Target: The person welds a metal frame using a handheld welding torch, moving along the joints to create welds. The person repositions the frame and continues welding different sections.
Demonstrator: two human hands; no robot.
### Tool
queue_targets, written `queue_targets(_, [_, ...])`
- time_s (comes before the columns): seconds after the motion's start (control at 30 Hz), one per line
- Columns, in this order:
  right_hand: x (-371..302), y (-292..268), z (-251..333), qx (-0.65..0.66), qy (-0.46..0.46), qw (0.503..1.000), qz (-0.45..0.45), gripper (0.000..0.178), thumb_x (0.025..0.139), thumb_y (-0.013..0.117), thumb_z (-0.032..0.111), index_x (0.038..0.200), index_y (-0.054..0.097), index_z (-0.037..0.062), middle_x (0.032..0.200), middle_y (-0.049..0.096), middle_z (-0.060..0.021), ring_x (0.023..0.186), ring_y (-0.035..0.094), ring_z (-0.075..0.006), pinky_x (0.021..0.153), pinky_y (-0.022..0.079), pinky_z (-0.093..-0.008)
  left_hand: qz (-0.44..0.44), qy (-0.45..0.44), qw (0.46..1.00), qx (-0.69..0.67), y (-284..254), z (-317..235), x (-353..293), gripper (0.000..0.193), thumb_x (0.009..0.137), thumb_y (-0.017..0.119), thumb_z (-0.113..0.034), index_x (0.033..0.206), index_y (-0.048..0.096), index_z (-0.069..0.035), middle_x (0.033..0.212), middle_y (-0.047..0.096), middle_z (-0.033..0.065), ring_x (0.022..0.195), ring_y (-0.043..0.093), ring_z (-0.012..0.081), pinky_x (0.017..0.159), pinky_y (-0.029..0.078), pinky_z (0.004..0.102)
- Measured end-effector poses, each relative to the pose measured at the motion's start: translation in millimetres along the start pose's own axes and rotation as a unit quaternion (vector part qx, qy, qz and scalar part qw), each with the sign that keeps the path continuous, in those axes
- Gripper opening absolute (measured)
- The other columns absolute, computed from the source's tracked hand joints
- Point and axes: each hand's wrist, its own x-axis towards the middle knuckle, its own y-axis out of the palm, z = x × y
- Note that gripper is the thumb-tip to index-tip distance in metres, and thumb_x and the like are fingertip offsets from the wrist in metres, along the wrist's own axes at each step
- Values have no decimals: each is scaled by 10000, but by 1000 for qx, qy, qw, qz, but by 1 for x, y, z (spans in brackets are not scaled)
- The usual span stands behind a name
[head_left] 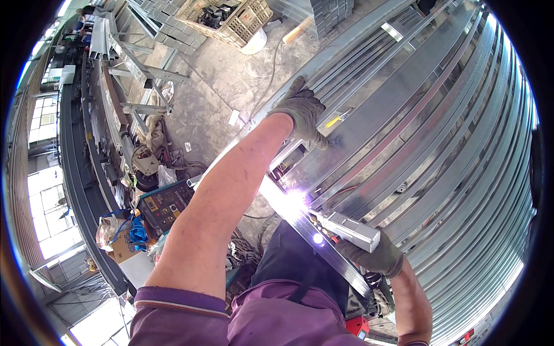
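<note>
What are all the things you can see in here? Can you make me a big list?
welding tool: one, silver, in the right hand
bright glow: one, white-purple, at the tool's tip
metal bars: too many to count, silver-grey, across the right side
yellow-handled tool: one, yellow, near the left hand
crate: one, tan, top, on the floor
black pieces: cannot count, black, inside the crate
control box: one, black and teal, lower left
blue bundle: one, blue, beside the control box
floor: one, grey, upper middle
shirt: one, purple, bottom
left hand: one, dark glove, over the bars
right hand: one, dark glove, around the welding tool
</note>
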Motion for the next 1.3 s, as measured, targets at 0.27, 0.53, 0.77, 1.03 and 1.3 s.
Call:
queue_targets(0.27, [-6,-2,-1,-52,-39,998,-2,418,1014,901,275,1344,808,36,1159,874,-139,1060,854,-207,861,676,-352,-5,-5,1000,-21,2,2,2,1069,819,762,-860,1496,711,-35,1538,716,116,1621,465,302,1429,-4,568])
queue_targets(0.53, [-16,4,0,-81,40,996,-9,331,991,914,348,1187,853,89,923,850,-111,818,833,-274,707,635,-379,-2,3,1000,-28,10,9,-2,1130,823,765,-840,1589,628,-20,1680,596,157,1700,339,336,1436,-25,552])
queue_targets(0.77, [-11,5,-1,-83,-103,991,27,322,1008,887,150,1310,806,73,1148,861,-68,1049,829,-162,905,673,-342,24,-13,999,-42,8,12,-10,1093,824,762,-851,1546,676,-35,1557,689,196,1615,472,364,1426,18,598])
queue_targets(1.03, [-27,13,-28,-23,-5,998,-51,475,992,929,270,1384,773,52,1231,836,-34,1118,766,-132,973,628,-357,-38,32,999,-22,4,-4,-5,1214,787,781,-883,1607,599,-8,1676,571,206,1668,367,387,1424,43,588])
queue_targets(1.3, [-26,22,-29,143,-10,985,-95,664,936,984,275,1500,727,35,1361,804,-41,1218,725,-138,1054,611,-356,-155,-85,983,-56,33,12,-9,1545,745,674,-1040,1822,206,-36,1898,40,288,1770,-33,443,1414,-23,603])
